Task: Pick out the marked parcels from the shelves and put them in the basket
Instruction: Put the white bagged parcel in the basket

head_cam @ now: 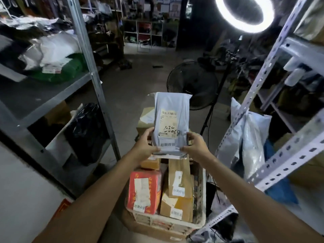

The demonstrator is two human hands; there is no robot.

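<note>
I hold a grey plastic mailer parcel (pixel 171 109) upright in front of me, above the basket. It carries a shipping label with handwritten numbers and a white printed sticker near its bottom edge. My left hand (pixel 144 145) grips its lower left corner and my right hand (pixel 195 146) grips its lower right corner. Below stands a white plastic basket (pixel 199 204) on the floor. In it lie a red carton (pixel 143 192) and several brown cardboard parcels (pixel 178 178), each with a white sticker.
A metal shelf (pixel 57 95) on the left bears plastic-wrapped parcels; a black bag (pixel 87 130) sits under it. A perforated metal rack (pixel 284 151) stands right with a white bag (pixel 249 135) against it. A floor fan (pixel 191 85) and a ring light (pixel 244 14) stand ahead.
</note>
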